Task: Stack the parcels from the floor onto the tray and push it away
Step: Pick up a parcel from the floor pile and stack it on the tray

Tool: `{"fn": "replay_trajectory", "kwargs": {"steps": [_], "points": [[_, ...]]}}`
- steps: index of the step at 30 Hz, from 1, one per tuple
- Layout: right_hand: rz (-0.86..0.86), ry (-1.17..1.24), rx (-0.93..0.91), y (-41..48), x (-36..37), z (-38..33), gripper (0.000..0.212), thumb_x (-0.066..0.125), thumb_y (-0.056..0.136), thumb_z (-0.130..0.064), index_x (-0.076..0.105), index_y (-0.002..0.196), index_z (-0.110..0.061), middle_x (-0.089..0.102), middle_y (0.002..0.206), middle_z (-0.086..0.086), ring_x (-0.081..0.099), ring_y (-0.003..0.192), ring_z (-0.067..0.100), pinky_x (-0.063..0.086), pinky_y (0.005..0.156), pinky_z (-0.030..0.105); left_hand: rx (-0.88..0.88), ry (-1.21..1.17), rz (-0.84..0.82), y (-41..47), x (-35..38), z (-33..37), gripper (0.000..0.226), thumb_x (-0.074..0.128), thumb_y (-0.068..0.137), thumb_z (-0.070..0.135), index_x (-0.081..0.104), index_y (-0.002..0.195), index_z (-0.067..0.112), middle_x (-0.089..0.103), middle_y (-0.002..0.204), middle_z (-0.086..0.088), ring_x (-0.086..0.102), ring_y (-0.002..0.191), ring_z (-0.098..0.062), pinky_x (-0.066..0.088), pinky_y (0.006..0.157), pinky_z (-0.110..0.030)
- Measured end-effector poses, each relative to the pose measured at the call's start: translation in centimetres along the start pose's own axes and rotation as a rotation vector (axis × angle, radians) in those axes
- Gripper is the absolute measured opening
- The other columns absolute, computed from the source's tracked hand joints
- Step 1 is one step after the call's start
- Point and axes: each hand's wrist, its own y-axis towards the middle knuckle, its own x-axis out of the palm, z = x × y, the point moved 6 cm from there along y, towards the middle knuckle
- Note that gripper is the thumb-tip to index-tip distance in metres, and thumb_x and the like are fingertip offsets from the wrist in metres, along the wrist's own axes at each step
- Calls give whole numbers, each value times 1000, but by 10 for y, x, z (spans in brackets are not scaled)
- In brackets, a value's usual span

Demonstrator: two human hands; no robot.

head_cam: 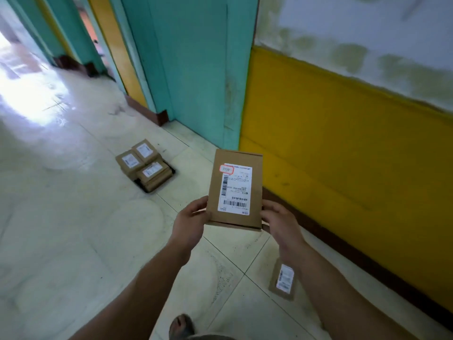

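Parcel [234, 190], near end gripped in the curled left hand [191, 218] and right hand [279, 223], should land flat on the tray [144, 188].

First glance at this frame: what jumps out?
A brown labelled parcel held mid-frame, gripped at its near end by the left hand and right hand. Farther off on the floor, a dark tray carries a pile of parcels. One lone parcel lies on the tiles near the yellow wall, beside the right forearm.

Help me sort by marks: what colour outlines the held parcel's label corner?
Red, on the white label; head view shows it.
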Motion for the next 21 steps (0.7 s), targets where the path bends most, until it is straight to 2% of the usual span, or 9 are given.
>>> {"fn": "replay_trajectory", "kwargs": {"steps": [7, 12, 21], "points": [[-84, -58, 2, 18, 153, -29, 28, 58, 91, -10, 70, 112, -24, 71, 107, -7, 66, 104, 14, 55, 90, 37, -14, -85, 79, 52, -143, 7, 47, 53, 87, -3, 71, 97, 39, 73, 107, 10, 64, 108, -15, 46, 104, -40], [-111, -89, 19, 33, 218, -44, 27, 58, 93, -9, 67, 116, -20, 70, 109, -4, 64, 104, 15, 54, 92, 37, -41, -108, 108, 87, -198, 9, 46, 51, 89, -2, 69, 101, 38, 70, 113, 8, 61, 111, -15, 47, 100, -36], [-208, -165, 30, 124, 327, -81, 25, 59, 95, -14, 66, 116, -25, 70, 109, -6, 63, 106, 14, 53, 94, 38, -72, -121, 184, 191, -266, 29, 42, 52, 94, 2, 67, 110, 38, 67, 119, 8, 58, 115, -17, 43, 107, -44]]}}
